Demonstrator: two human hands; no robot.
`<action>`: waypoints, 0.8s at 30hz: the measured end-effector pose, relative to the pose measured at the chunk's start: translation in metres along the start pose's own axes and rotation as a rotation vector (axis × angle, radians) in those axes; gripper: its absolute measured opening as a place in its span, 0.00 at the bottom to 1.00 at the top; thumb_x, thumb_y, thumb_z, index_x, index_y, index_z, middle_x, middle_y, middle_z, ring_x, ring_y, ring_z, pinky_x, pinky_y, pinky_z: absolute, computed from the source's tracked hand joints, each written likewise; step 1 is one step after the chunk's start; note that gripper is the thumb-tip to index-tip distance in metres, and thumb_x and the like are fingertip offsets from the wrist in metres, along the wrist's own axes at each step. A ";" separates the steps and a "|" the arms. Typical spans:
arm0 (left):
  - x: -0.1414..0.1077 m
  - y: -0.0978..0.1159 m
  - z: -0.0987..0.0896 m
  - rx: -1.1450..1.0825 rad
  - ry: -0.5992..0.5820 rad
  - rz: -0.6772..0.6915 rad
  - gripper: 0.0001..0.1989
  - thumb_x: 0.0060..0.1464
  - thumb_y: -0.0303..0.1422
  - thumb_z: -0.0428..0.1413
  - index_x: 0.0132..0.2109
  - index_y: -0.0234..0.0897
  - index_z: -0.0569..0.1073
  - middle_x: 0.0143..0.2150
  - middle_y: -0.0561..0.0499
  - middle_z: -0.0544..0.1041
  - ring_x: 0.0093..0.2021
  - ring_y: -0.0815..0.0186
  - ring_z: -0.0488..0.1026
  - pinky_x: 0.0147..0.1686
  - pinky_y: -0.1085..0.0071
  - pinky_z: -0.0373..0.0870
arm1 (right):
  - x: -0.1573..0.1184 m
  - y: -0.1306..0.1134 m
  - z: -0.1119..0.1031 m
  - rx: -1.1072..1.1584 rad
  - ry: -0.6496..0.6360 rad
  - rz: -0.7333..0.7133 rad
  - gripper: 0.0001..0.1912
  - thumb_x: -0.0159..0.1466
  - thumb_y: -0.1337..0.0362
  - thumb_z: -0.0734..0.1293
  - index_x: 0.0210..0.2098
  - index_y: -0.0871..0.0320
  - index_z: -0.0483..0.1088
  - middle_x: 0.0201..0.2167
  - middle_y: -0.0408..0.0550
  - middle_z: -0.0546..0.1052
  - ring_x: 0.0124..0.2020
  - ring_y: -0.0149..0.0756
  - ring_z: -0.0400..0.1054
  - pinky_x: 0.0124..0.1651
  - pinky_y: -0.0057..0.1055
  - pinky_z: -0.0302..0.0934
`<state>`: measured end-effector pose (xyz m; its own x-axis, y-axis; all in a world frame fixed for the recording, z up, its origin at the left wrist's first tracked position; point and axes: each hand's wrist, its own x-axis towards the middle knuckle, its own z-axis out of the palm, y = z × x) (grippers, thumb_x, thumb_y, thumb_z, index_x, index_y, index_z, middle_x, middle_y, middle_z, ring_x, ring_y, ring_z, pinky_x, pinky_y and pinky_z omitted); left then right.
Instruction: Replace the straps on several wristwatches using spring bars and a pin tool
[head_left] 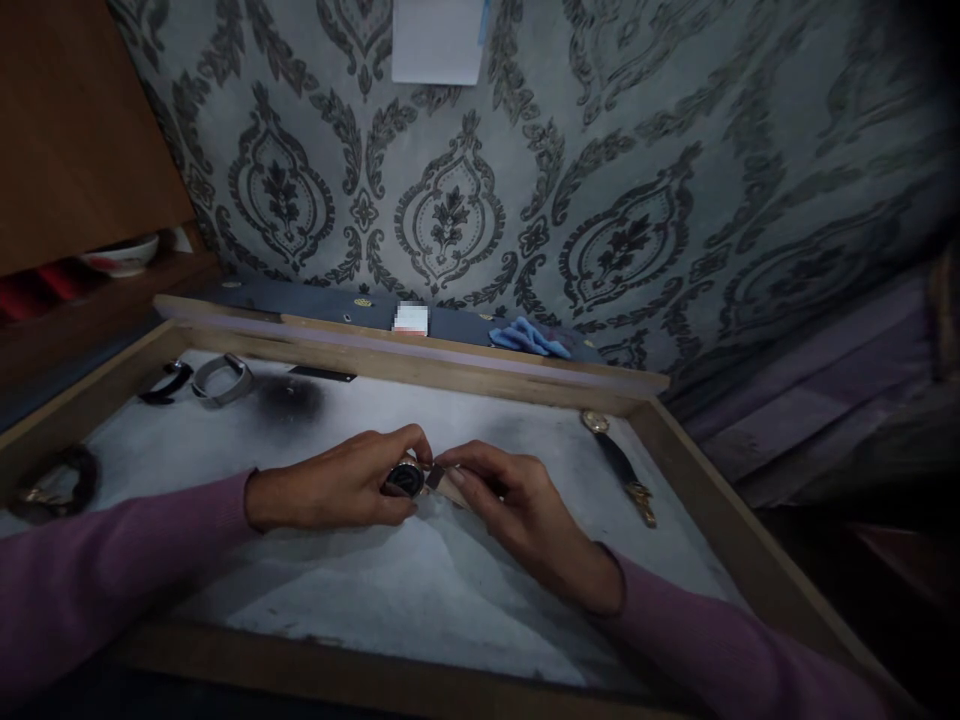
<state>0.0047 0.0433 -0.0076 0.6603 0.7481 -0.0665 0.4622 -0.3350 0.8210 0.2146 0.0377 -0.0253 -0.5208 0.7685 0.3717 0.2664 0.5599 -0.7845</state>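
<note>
Above the white floor of a shallow wooden tray, my left hand is closed around a wristwatch with a round black dial and a gold-coloured rim. Close against it, my right hand pinches a pale beige strip with a small dark brown piece at its end, beside the watch's edge. Whether the strip is joined to the watch, I cannot tell. My fingers hide part of both.
The tray's wooden rim surrounds the work. Inside lie a gold watch with a black strap, a grey band watch, a black strap and a dark bracelet watch. Behind sit a blue cloth and a small white box.
</note>
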 end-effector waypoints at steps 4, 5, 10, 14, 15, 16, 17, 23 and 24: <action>0.000 0.000 -0.001 -0.003 0.016 -0.002 0.10 0.48 0.25 0.52 0.39 0.39 0.62 0.25 0.60 0.62 0.25 0.72 0.59 0.24 0.77 0.54 | 0.000 0.001 -0.001 -0.018 -0.001 -0.007 0.11 0.67 0.67 0.60 0.40 0.59 0.75 0.25 0.44 0.76 0.25 0.30 0.69 0.29 0.24 0.63; 0.000 0.000 -0.001 -0.007 0.019 0.001 0.10 0.48 0.25 0.52 0.39 0.39 0.62 0.25 0.60 0.62 0.25 0.72 0.59 0.24 0.77 0.54 | 0.000 0.001 -0.001 -0.028 0.000 -0.015 0.11 0.68 0.67 0.60 0.40 0.59 0.74 0.25 0.44 0.76 0.25 0.30 0.69 0.28 0.24 0.63; 0.000 -0.002 -0.001 -0.007 0.014 0.022 0.12 0.49 0.24 0.51 0.42 0.39 0.62 0.27 0.59 0.66 0.25 0.72 0.62 0.25 0.77 0.57 | 0.000 0.000 -0.004 -0.114 0.015 -0.053 0.10 0.68 0.67 0.60 0.40 0.59 0.74 0.28 0.45 0.78 0.27 0.30 0.72 0.30 0.24 0.65; -0.002 -0.001 -0.001 0.044 0.008 0.035 0.12 0.50 0.25 0.51 0.42 0.39 0.61 0.28 0.59 0.67 0.25 0.72 0.64 0.26 0.77 0.59 | -0.001 -0.001 -0.005 -0.142 0.013 -0.098 0.10 0.68 0.68 0.60 0.41 0.58 0.73 0.29 0.44 0.79 0.27 0.29 0.73 0.31 0.24 0.66; -0.002 -0.001 -0.001 0.058 0.015 0.042 0.11 0.50 0.25 0.51 0.42 0.39 0.61 0.28 0.59 0.68 0.25 0.72 0.64 0.26 0.77 0.59 | -0.001 -0.001 -0.005 -0.143 0.009 -0.109 0.10 0.68 0.68 0.60 0.41 0.58 0.73 0.29 0.44 0.79 0.28 0.29 0.73 0.32 0.24 0.66; -0.002 0.000 -0.001 0.071 0.022 0.050 0.11 0.51 0.26 0.51 0.42 0.39 0.61 0.28 0.59 0.68 0.24 0.72 0.64 0.26 0.77 0.58 | -0.002 -0.001 -0.005 -0.143 0.008 -0.116 0.10 0.68 0.69 0.60 0.41 0.58 0.73 0.30 0.44 0.79 0.28 0.30 0.73 0.32 0.24 0.66; -0.002 0.000 -0.001 0.081 0.026 0.058 0.11 0.51 0.26 0.51 0.42 0.40 0.61 0.28 0.59 0.68 0.24 0.72 0.64 0.26 0.77 0.58 | -0.002 -0.001 -0.005 -0.143 0.006 -0.119 0.10 0.68 0.69 0.60 0.41 0.58 0.73 0.30 0.45 0.79 0.28 0.30 0.73 0.32 0.24 0.66; -0.002 0.003 -0.002 0.147 0.021 0.085 0.13 0.50 0.24 0.49 0.42 0.39 0.60 0.24 0.61 0.64 0.22 0.72 0.59 0.24 0.76 0.55 | -0.002 -0.001 -0.005 -0.143 -0.008 -0.110 0.10 0.67 0.70 0.60 0.41 0.58 0.73 0.30 0.45 0.80 0.26 0.31 0.72 0.31 0.26 0.66; -0.002 0.003 -0.002 0.153 0.024 0.087 0.13 0.49 0.24 0.50 0.42 0.39 0.60 0.24 0.61 0.63 0.22 0.72 0.59 0.24 0.76 0.54 | -0.002 -0.001 -0.005 -0.141 -0.009 -0.107 0.10 0.68 0.70 0.60 0.41 0.58 0.73 0.30 0.45 0.80 0.26 0.31 0.73 0.31 0.26 0.65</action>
<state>0.0035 0.0416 -0.0036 0.6882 0.7253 0.0160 0.4902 -0.4811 0.7268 0.2193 0.0369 -0.0229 -0.5594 0.6998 0.4443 0.3196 0.6766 -0.6633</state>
